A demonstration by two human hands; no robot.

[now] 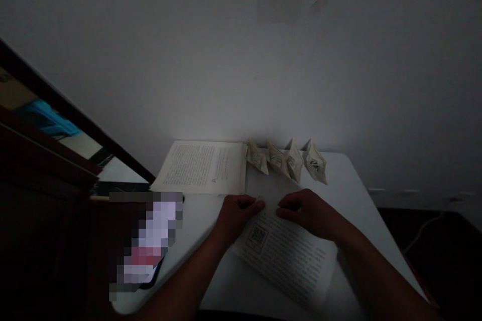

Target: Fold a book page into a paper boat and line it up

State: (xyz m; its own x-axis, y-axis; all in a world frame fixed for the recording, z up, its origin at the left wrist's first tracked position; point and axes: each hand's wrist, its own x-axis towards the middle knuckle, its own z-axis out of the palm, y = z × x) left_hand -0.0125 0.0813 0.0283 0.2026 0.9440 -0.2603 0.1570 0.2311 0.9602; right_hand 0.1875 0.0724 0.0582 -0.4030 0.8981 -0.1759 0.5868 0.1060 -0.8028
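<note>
A printed sheet of paper point(289, 256) with a square QR code slants over the white table in front of me. My left hand point(241, 213) pinches its far edge between thumb and fingers. Close by on the right, my right hand point(305, 210) grips the same edge, fingers curled and pressed to the thumb. Beyond my hands several folded paper boats stand in a row, the rightmost paper boat point(316, 163) a little apart from the others. Left of them lies a stack of printed pages point(199, 168).
A phone point(150, 241) with a blurred screen lies at the table's left edge. The white table point(352, 180) meets a grey wall point(226, 60) at the back. A dark-framed mirror point(75, 105) leans at the left. A cable point(424, 228) hangs on the right.
</note>
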